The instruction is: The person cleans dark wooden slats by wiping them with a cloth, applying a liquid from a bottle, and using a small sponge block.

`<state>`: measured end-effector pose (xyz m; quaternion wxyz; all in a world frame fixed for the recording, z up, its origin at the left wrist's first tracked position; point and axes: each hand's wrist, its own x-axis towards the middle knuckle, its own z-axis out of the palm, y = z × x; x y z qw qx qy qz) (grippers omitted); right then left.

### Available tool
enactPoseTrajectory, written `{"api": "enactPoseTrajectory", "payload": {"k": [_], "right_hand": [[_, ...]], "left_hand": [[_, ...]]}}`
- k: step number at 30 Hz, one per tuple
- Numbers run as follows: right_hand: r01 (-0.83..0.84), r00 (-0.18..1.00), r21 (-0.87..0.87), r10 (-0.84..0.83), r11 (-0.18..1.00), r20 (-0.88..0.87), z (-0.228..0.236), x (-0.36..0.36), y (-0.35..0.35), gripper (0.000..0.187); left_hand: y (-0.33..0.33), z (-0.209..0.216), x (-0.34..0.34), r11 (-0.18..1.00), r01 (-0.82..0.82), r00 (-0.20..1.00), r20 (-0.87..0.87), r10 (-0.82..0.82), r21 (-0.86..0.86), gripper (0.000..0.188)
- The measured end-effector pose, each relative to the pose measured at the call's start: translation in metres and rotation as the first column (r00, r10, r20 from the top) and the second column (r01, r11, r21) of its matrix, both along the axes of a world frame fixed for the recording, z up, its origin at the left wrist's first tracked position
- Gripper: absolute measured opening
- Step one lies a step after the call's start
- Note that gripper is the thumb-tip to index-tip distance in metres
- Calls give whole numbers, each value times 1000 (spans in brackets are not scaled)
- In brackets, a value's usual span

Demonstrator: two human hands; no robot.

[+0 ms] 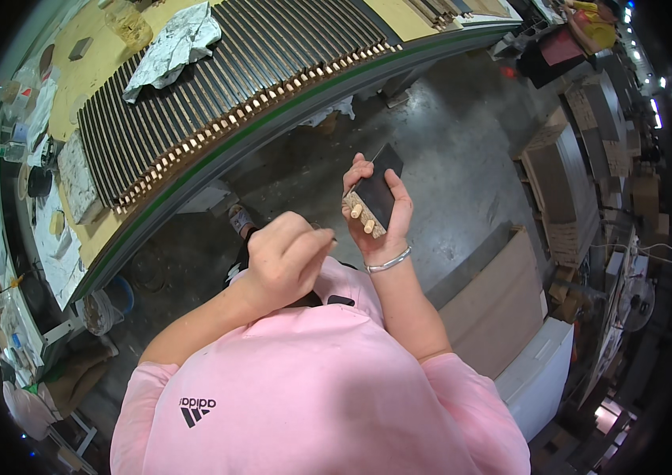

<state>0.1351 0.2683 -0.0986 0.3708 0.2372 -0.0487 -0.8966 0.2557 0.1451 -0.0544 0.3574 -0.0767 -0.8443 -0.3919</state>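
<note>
Black-faced rectangular particleboard block (384,184) with two pale wooden dowels (356,211): pinched between thumb and fingers of right hand (397,226), well apart from yellow-topped worktop (396,17). Left hand (284,255) curled; grip contents: cannot tell.

- A workshop
- Long workbench (86,75) with a packed row of dark boards (233,71) ending in wooden dowels (233,119)
- Bare grey floor (462,158)
- Stacked panels (557,182)

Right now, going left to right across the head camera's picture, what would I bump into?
Crumpled white paper, sandaled foot, left hand, dark board with two wooden dowels, stacked panels.
</note>
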Motion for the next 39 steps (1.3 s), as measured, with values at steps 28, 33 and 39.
{"api": "enactPoseTrajectory", "payload": {"k": [28, 33, 39], "right_hand": [[-54, 854, 668, 381, 743, -354, 21, -9, -10, 42], [-42, 810, 675, 420, 737, -409, 44, -12, -64, 43], [-49, 792, 672, 439, 739, -425, 55, -11, -128, 49]], "left_hand": [[-261, -25, 152, 353, -933, 338, 164, 927, -72, 10], [-336, -50, 177, 296, -938, 268, 164, 949, -183, 16], [-367, -35, 102, 453, -840, 445, 98, 890, -298, 21]]}}
